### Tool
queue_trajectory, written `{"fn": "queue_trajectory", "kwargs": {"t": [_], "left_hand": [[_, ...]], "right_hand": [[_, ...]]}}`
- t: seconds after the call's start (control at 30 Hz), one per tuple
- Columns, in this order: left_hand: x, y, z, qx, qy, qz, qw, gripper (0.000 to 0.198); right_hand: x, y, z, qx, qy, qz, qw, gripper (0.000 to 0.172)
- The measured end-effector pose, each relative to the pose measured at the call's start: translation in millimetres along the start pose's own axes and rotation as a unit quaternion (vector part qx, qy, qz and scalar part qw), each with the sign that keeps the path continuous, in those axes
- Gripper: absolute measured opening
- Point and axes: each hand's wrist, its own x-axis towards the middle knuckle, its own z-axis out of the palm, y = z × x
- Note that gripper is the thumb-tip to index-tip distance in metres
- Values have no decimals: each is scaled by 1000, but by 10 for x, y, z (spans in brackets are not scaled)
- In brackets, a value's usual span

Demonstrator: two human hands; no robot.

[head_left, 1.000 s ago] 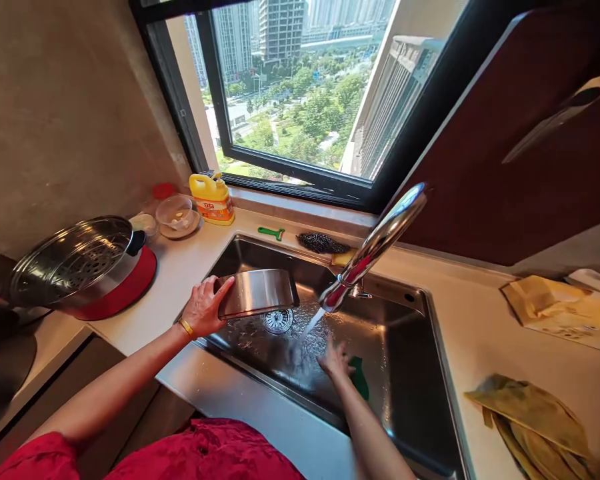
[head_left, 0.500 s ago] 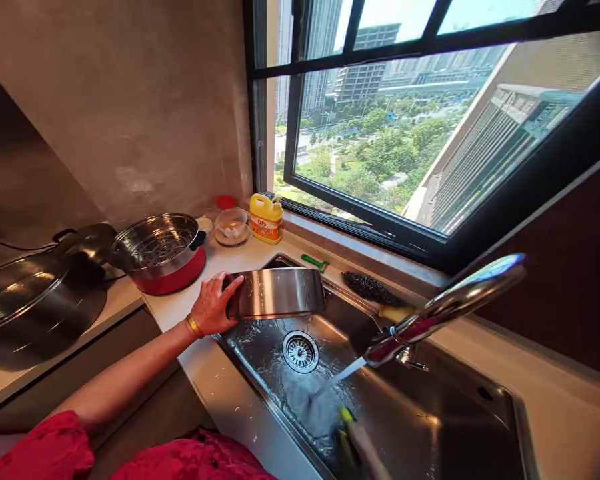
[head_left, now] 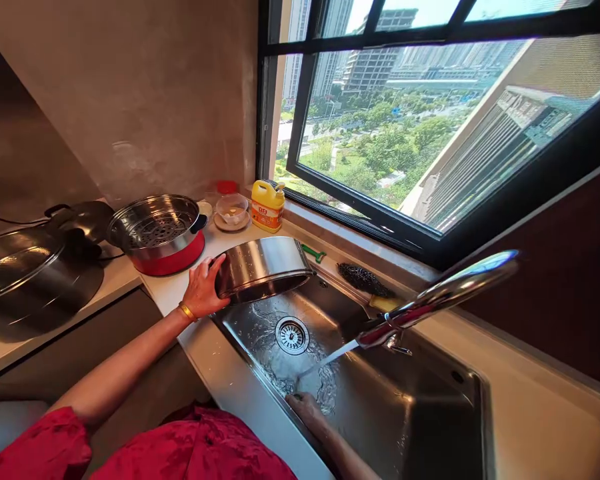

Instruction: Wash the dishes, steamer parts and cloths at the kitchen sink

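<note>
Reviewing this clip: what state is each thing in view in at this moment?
Left hand, gripping the steel pot
Steel pot, tilted above the sink
Right hand, low in the sink beside the water
Faucet, running
Sink, wet
Drain strainer, seated, uncovered
Yellow detergent jug, upright, capped
Steamer pot, upright on the counter

left hand raised and curled, right hand low, reaching forward
</note>
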Motion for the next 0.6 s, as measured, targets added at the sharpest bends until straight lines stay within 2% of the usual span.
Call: {"fn": "queue_trajectory", "kwargs": {"t": [0.1,0.2,0.27,0.33,0.4,0.47,0.53,0.6], "left_hand": [[-7,-10,-8,-9,2,-3,1000,99],[-37,-19,-20,-16,-5,-1,1000,100],[-71,-27,-26,-14,-7,0,1000,100],[-107,-41,-26,-11,-8,0,1000,100],[-133,-61,-19,-11,-10,2,1000,100],[-146,-81,-5,-13,-13,7,1000,101],[-147,-93,13,-14,-15,12,1000,102],[-137,-91,36,-15,-14,15,1000,102]], "right_hand": [[77,0,70,-27,3,-9,1000,24],[119,-60,157,-17,32,-20,999,26],[127,-103,149,13,70,-15,997,31],[119,-118,14,58,144,9,988,36],[83,-99,-281,92,259,39,961,41],[15,-69,-702,89,381,47,919,47],[-67,-69,-1164,72,451,11,890,54],[-126,-130,-1581,54,484,2,874,58]]}}
